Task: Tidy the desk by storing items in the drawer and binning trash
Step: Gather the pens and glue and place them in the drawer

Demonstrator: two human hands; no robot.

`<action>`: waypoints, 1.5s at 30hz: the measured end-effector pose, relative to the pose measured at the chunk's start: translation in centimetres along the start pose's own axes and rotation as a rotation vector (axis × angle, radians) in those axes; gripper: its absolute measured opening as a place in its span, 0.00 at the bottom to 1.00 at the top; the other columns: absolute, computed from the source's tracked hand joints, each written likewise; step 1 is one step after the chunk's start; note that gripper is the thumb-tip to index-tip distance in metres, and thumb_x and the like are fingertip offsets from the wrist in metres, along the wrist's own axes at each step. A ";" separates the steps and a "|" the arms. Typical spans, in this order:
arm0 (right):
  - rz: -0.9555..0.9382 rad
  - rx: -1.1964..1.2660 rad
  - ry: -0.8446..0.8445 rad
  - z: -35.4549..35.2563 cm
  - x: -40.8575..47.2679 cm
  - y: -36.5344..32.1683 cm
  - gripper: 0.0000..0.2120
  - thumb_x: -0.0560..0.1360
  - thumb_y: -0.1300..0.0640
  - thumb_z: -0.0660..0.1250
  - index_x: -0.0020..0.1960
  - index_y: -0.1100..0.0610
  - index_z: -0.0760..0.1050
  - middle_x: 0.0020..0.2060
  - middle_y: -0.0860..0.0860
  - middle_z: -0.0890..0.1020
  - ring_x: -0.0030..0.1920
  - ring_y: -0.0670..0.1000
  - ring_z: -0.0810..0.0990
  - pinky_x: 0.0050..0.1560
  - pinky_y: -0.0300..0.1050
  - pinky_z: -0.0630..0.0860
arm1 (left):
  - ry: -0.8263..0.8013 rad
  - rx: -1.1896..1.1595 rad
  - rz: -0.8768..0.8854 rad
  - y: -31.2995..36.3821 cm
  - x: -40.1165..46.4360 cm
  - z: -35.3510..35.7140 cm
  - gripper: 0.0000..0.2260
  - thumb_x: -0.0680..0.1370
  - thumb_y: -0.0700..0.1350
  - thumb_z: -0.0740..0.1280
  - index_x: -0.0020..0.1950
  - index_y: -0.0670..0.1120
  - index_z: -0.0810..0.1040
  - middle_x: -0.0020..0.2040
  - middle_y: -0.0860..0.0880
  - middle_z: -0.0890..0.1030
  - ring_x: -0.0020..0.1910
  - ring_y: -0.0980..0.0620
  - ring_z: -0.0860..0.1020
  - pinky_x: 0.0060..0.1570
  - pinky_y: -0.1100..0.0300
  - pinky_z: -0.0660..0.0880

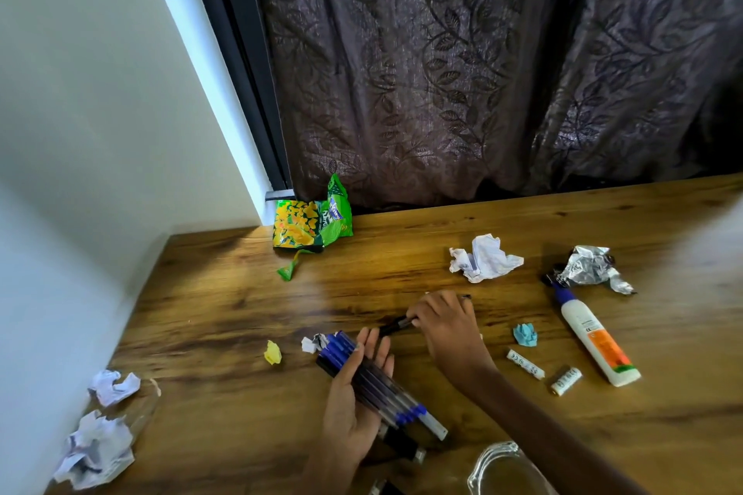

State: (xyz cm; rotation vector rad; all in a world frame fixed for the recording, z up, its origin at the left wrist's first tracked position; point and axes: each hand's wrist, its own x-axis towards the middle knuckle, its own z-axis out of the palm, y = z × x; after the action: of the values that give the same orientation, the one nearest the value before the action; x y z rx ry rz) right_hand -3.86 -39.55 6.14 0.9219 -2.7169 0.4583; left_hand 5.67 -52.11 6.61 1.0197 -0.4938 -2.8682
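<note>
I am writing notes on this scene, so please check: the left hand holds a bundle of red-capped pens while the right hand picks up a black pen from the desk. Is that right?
Not quite. The head view shows the pens in the left hand have blue caps, not red. The rest stands: the right hand pinches a black pen at the desk.

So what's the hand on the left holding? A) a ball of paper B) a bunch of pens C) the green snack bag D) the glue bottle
B: the left hand holds a bundle of pens with blue caps across its palm, while the glue bottle and green snack bag lie untouched on the desk.
</note>
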 end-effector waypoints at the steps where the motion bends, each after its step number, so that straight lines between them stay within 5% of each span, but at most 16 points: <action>1: 0.011 -0.004 0.021 -0.2 0.2 -0.1 0.15 0.64 0.61 0.76 0.46 0.48 0.78 0.43 0.44 0.80 0.48 0.46 0.70 0.43 0.41 0.67 | 0.005 -0.007 0.004 0.0 -0.1 0.1 0.13 0.78 0.38 0.60 0.61 0.42 0.76 0.56 0.43 0.82 0.55 0.46 0.79 0.62 0.52 0.69; 5: 0.051 0.010 0.078 -1.0 0.4 -1.2 0.14 0.65 0.62 0.76 0.45 0.48 0.78 0.42 0.43 0.80 0.47 0.46 0.68 0.43 0.42 0.63 | 0.023 -0.033 0.008 -0.1 -0.2 0.4 0.16 0.71 0.37 0.65 0.58 0.42 0.78 0.48 0.45 0.85 0.44 0.48 0.84 0.58 0.53 0.72; 9: 0.236 0.110 0.070 -1.7 0.0 -2.4 0.08 0.73 0.60 0.69 0.49 0.49 0.78 0.46 0.45 0.79 0.52 0.49 0.73 0.47 0.46 0.63 | 0.042 -0.061 0.007 -0.2 0.0 0.2 0.17 0.70 0.38 0.66 0.59 0.41 0.77 0.47 0.44 0.84 0.50 0.47 0.81 0.57 0.52 0.74; 12: 0.242 0.235 -0.070 -1.6 -0.8 -3.7 0.10 0.80 0.54 0.57 0.56 0.48 0.76 0.54 0.44 0.76 0.59 0.47 0.69 0.54 0.45 0.59 | 0.013 -0.035 0.022 -0.4 -0.2 0.5 0.18 0.70 0.42 0.67 0.60 0.42 0.76 0.47 0.42 0.83 0.45 0.47 0.83 0.52 0.52 0.79; 17: 0.138 0.339 -0.278 -1.6 -1.8 -4.9 0.07 0.78 0.51 0.59 0.53 0.47 0.75 0.51 0.43 0.76 0.52 0.43 0.72 0.53 0.39 0.71 | 0.012 0.076 0.008 -0.6 -0.4 0.7 0.12 0.74 0.41 0.65 0.57 0.43 0.78 0.48 0.42 0.84 0.42 0.47 0.84 0.42 0.53 0.81; 21: 0.216 0.385 -0.250 -2.1 -0.5 -3.5 0.10 0.80 0.50 0.56 0.53 0.49 0.75 0.49 0.46 0.76 0.46 0.43 0.75 0.45 0.36 0.73 | 0.030 -0.010 0.020 -0.2 0.1 0.1 0.14 0.76 0.39 0.63 0.62 0.43 0.76 0.53 0.43 0.83 0.44 0.49 0.84 0.51 0.51 0.79; 24: 0.212 0.203 -0.203 -2.0 1.1 -1.6 0.12 0.80 0.53 0.55 0.60 0.49 0.73 0.57 0.47 0.75 0.58 0.46 0.71 0.56 0.39 0.71 | 0.033 -0.013 0.034 0.2 0.3 -0.2 0.13 0.78 0.38 0.62 0.61 0.43 0.76 0.52 0.45 0.83 0.45 0.50 0.84 0.56 0.52 0.73; 27: 0.137 0.001 -0.331 -1.2 2.1 -0.2 0.17 0.80 0.56 0.57 0.68 0.48 0.67 0.66 0.49 0.70 0.67 0.51 0.64 0.64 0.49 0.64 | 0.018 0.009 0.035 0.4 0.2 -0.1 0.12 0.79 0.37 0.60 0.62 0.43 0.75 0.55 0.45 0.81 0.54 0.49 0.80 0.61 0.52 0.70; 36: -0.075 -0.207 -0.369 -0.2 1.7 -0.2 0.25 0.75 0.67 0.59 0.71 0.57 0.62 0.68 0.55 0.68 0.69 0.56 0.62 0.66 0.51 0.60 | -0.025 0.005 0.014 0.7 -0.6 0.1 0.13 0.79 0.36 0.59 0.62 0.43 0.75 0.57 0.45 0.81 0.58 0.48 0.77 0.63 0.52 0.69; 45: 0.231 0.287 -0.106 -2.6 1.1 -2.2 0.13 0.80 0.60 0.56 0.63 0.54 0.71 0.58 0.51 0.74 0.58 0.50 0.72 0.55 0.44 0.67 | -0.068 0.041 -0.024 -0.2 -1.1 0.5 0.13 0.80 0.36 0.58 0.62 0.43 0.75 0.55 0.46 0.83 0.58 0.49 0.78 0.62 0.52 0.70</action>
State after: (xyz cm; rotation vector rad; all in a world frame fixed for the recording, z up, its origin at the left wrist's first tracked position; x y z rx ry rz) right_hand -3.03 -40.87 9.39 0.7141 -2.9198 0.8871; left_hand 6.21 -51.65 7.52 0.9432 -0.5505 -2.9335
